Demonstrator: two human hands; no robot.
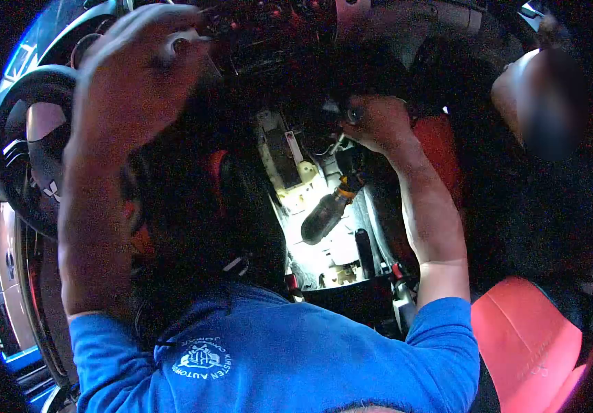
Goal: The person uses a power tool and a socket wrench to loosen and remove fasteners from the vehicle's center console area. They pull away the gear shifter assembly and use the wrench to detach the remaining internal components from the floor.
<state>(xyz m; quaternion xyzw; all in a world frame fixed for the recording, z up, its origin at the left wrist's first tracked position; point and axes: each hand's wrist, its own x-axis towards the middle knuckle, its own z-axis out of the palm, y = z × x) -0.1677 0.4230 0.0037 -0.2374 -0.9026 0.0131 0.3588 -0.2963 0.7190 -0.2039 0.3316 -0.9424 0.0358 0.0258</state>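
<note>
My left hand (141, 65) is raised at the upper left, in front of the dashboard. Its fingers are bent around a small pale piece with a dark round end (181, 47), too dim to name. Over the right side of the opened centre console, my right hand (378, 122) has its fingers curled together. What they grip is lost in shadow, though a thin shiny piece (338, 144) shows just below them. Beside that hand lies the bared gear shifter base (286, 155), cream and dark. A black work lamp with an orange band (327, 215) rests on the console, lighting it brightly.
A steering wheel (7, 103) stands at the left. Red-trimmed seats flank the console, with a red seat (531, 344) at the lower right. The handbrake lever (364, 251) rises behind the lamp. Another person (544, 186) is close by on the right.
</note>
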